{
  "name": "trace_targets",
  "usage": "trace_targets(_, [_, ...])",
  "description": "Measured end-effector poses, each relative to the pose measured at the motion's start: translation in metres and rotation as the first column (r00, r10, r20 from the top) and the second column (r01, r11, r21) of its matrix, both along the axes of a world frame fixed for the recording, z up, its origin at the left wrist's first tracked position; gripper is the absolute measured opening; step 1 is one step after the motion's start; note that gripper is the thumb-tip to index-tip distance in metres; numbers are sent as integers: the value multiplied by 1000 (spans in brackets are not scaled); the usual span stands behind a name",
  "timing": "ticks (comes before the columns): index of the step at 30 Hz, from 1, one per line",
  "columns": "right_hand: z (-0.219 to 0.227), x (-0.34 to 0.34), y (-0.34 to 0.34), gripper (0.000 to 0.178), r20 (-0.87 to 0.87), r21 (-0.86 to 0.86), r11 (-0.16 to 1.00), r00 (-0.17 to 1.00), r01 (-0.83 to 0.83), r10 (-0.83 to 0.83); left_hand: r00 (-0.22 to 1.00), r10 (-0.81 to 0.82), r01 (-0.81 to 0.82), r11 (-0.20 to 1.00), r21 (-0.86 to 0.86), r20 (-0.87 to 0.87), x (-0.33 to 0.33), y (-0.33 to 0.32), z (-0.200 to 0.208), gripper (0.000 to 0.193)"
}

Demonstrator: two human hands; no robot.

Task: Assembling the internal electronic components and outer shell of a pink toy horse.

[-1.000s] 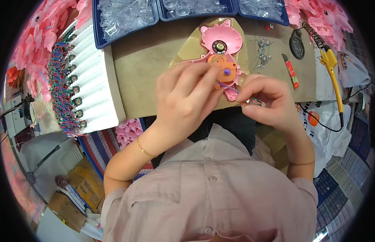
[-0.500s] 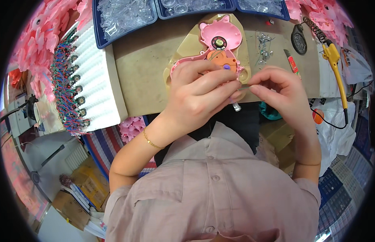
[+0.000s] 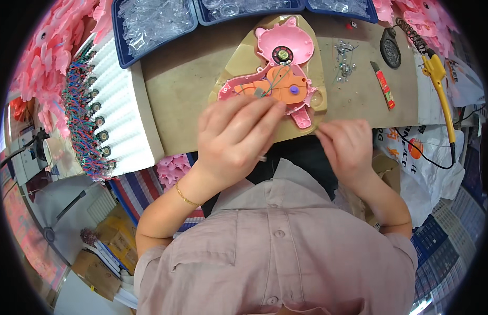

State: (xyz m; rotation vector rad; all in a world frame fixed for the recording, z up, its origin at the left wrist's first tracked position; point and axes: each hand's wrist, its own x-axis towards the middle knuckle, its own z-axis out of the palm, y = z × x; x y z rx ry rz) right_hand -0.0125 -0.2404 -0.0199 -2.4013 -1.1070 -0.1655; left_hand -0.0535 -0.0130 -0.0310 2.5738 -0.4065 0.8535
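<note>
A pink toy shell half (image 3: 286, 41), shaped like an animal, lies hollow side up in a tan shaped holder (image 3: 239, 58). It contains a round black speaker (image 3: 282, 55) and an orange gearbox (image 3: 278, 86) with a purple knob (image 3: 294, 90). Thin green wires (image 3: 279, 77) cross the gearbox. Over the shell's lower left edge is my left hand (image 3: 239, 131), its fingers bent together; what they pinch is hidden. My right hand (image 3: 349, 149) is apart from it, at the table's front edge near the holder's lower right corner. Its fingertips are pressed together, and nothing nameable shows in them.
Blue bins (image 3: 155, 26) of clear plastic parts line the back. White foam (image 3: 129, 115) holding wired speakers stands at left. On the right are small wired parts (image 3: 343, 63), a red-and-green knife (image 3: 383, 86), a black oval object (image 3: 390, 50) and a yellow soldering iron (image 3: 441, 86).
My hands have drawn apart: the left moved left and down, the right moved down toward me. The orange gearbox and the shell's lower end are now uncovered.
</note>
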Motion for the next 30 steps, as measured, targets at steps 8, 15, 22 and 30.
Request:
trace_targets(8, [10, 46, 23, 11, -388, 174, 952, 906, 250, -168, 988, -80, 105, 974, 201, -132, -2, -4, 17, 33])
trace_targets(15, [14, 61, 23, 16, -199, 83, 995, 977, -60, 75, 994, -48, 80, 940, 331, -101, -3, -14, 15, 22])
trace_targets(22, [21, 70, 26, 16, -522, 111, 991, 853, 75, -6, 987, -6, 60, 939, 339, -159, -5, -16, 14, 35])
trace_targets(30, [5, 53, 28, 16, 71, 76, 996, 997, -42, 37, 996, -38, 60, 956, 288, -82, -3, -15, 6, 26])
